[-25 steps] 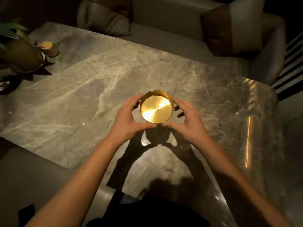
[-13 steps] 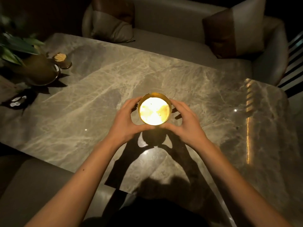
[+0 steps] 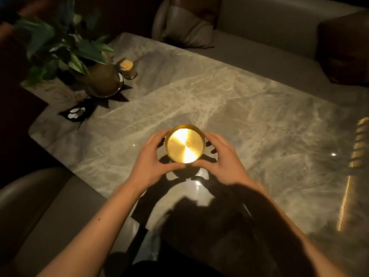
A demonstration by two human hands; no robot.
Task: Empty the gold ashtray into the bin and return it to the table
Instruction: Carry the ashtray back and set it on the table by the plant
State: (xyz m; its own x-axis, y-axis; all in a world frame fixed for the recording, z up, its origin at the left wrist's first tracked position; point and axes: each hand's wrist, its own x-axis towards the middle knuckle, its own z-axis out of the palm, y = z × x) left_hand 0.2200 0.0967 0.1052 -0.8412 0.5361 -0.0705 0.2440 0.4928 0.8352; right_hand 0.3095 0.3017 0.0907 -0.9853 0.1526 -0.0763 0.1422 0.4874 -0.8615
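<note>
The round gold ashtray [image 3: 185,143] shines brightly and its inside looks bare. Both hands cup it over the middle of the marble table [image 3: 249,108]. My left hand [image 3: 154,158] wraps its left side and my right hand [image 3: 220,160] wraps its right side, with thumbs meeting at the near rim. A shadow of the ashtray lies on the table just below it, so it appears to be held slightly above the surface. No bin is in view.
A potted plant [image 3: 99,76] on a saucer, a small cork-topped jar [image 3: 127,68] and a paper card [image 3: 54,90] stand at the table's far left. Sofa seats with cushions [image 3: 185,29] border the far side; a padded seat [image 3: 40,206] lies near left.
The view has shifted, so the plant and jar now sit further into the frame. The ashtray stays between both hands, a little lower over the table.
</note>
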